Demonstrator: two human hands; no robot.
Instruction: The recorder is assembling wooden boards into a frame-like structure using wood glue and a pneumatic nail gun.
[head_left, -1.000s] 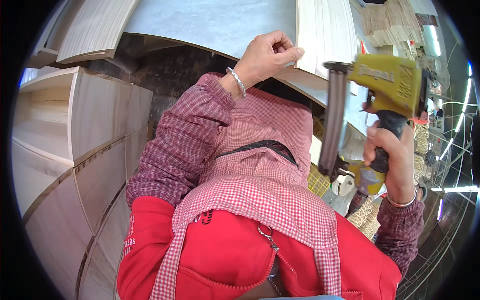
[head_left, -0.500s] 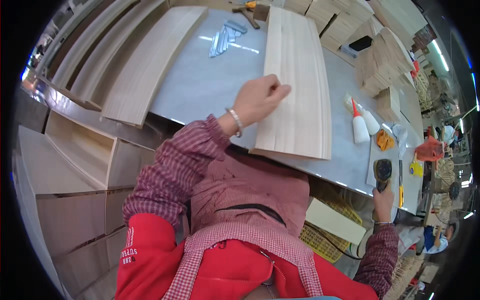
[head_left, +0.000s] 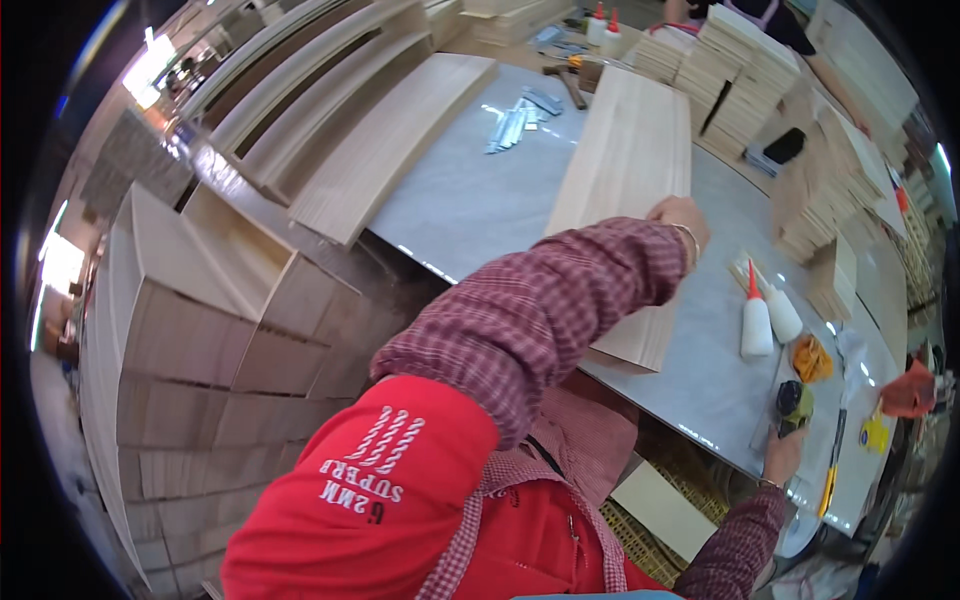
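Note:
A long pale wooden board (head_left: 630, 140) lies on the grey-topped table. My left arm reaches across it, and my left hand (head_left: 684, 220) is at its right edge with fingers curled closed; whatever they may hold is hidden. Low on the right, my right hand (head_left: 784, 452) is closed around a black and yellow-green tool (head_left: 795, 402), whose exact kind I cannot make out. Beside that tool sits a crumpled orange cloth (head_left: 811, 358). Between the board and the cloth stand a white glue bottle with a red nozzle (head_left: 757, 325) and another white bottle (head_left: 783, 315).
Metal strips (head_left: 520, 122) and a hammer (head_left: 570, 85) lie left of the board. Another wooden board (head_left: 400, 140) rests at the table's left. Stacked wooden pieces (head_left: 740, 70) stand at the back right, near another person's arm (head_left: 840, 90). Wooden boxes (head_left: 190, 340) pile up at left.
My left hand has moved rightward across the board to its right edge. My right hand still grips the dark tool, which now shows a yellow-green side. The view has shifted and turned.

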